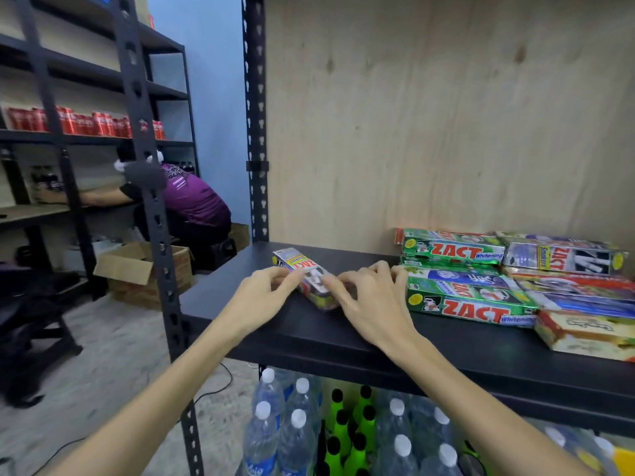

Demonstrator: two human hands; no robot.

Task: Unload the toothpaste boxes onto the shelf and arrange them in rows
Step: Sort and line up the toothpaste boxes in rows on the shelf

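A silver and purple toothpaste box (298, 266) lies at an angle on the black shelf (343, 324), left of the others. My left hand (263, 297) pinches its near left side and my right hand (372, 300) grips its near right end, so both hold it. To the right, several green, silver and red toothpaste boxes (470, 305) lie side by side, some stacked, against the plywood back. A cream and red box (584, 333) sits at the front right.
A black steel upright (255, 118) marks the shelf's left edge. Water bottles (295, 438) and green bottles (347, 427) fill the level below. A person in a purple shirt (196, 201) crouches by another rack at the left, beside an open cardboard box (144, 269).
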